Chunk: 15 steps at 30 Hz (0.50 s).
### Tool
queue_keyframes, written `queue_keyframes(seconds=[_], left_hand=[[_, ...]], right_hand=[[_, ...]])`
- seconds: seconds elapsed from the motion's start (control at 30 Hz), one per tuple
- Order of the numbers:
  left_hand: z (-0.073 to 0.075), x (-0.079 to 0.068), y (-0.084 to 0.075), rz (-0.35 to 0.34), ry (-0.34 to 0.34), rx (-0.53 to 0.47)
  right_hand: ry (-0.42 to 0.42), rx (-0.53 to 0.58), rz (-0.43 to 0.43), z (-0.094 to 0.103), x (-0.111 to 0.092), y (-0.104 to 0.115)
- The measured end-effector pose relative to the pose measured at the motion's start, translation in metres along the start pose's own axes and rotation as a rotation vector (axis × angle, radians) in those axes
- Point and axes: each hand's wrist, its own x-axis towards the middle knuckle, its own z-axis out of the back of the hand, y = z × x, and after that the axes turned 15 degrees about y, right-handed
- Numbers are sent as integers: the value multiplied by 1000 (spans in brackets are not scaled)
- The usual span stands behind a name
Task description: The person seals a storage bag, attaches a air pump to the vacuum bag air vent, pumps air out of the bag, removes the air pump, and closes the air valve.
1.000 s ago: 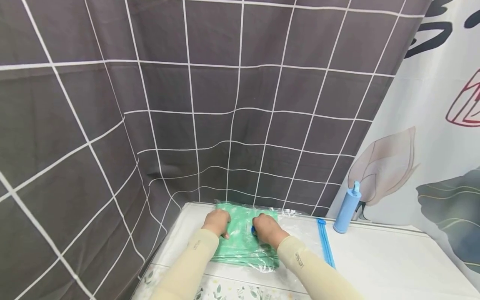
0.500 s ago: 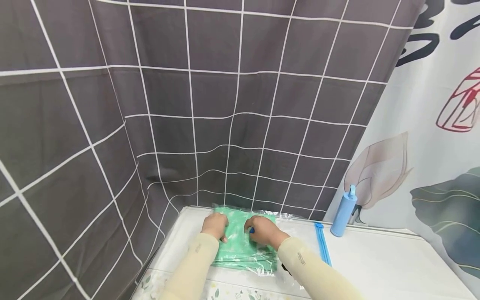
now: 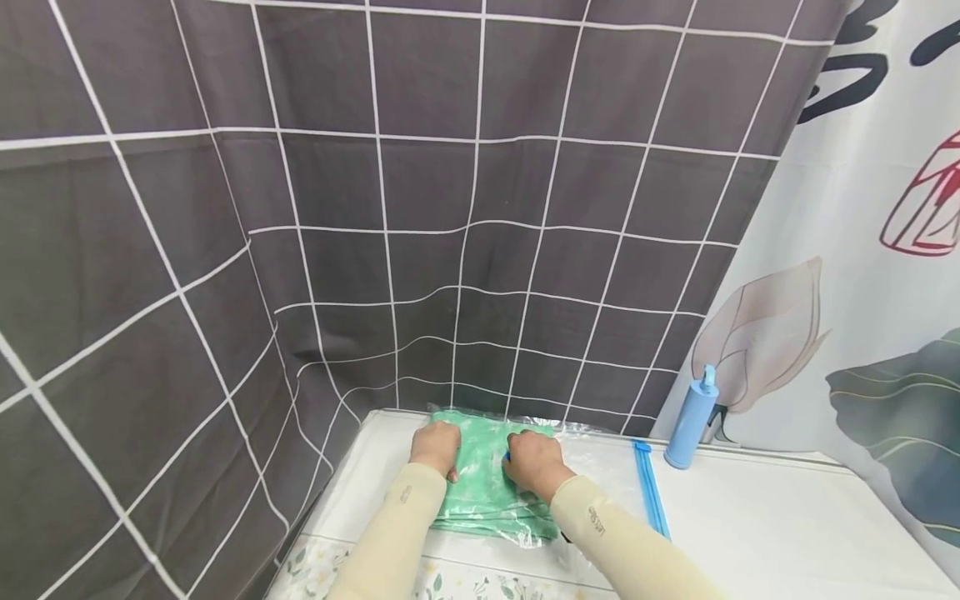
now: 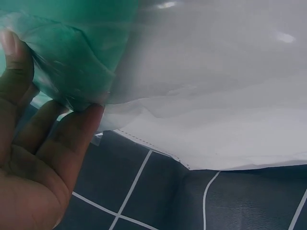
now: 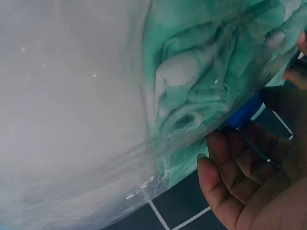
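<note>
A clear plastic storage bag (image 3: 596,475) lies flat on the white tabletop, with folded green cloth (image 3: 480,479) inside. My left hand (image 3: 436,447) is at the bag's left side; in the left wrist view its thumb and fingers (image 4: 79,136) pinch a green-filled fold of the bag. My right hand (image 3: 534,461) is over the right part of the green cloth, fingers curled round a small blue cap (image 3: 506,456) on the bag. The right wrist view shows the blue cap (image 5: 247,111) between thumb and fingers, partly hidden by them.
A blue zip strip (image 3: 651,492) runs along the bag's right end. Beyond it a light blue hand pump (image 3: 692,421) stands upright near the table's back edge. A dark grid-patterned curtain (image 3: 502,250) hangs behind and to the left. Floral cloth (image 3: 465,579) covers the front.
The right fingers loosened and reached leftward over the blue cap half a second ago, and now are curled closely round it again. The left hand stays at the bag's left side.
</note>
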Motion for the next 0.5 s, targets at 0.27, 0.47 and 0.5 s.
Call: queue_keyframes(seconds=[0.27,0.47,0.5], left_hand=[[11,-4,-9,40,12,38],[10,-5,-15,60,6,46],[9,-6,-16,63,5,47]], right_hand=[[-117,24,235,-26,21,-18],[-75,64,50,-4,3,-4],[-66,57,11,-4,1,-3]])
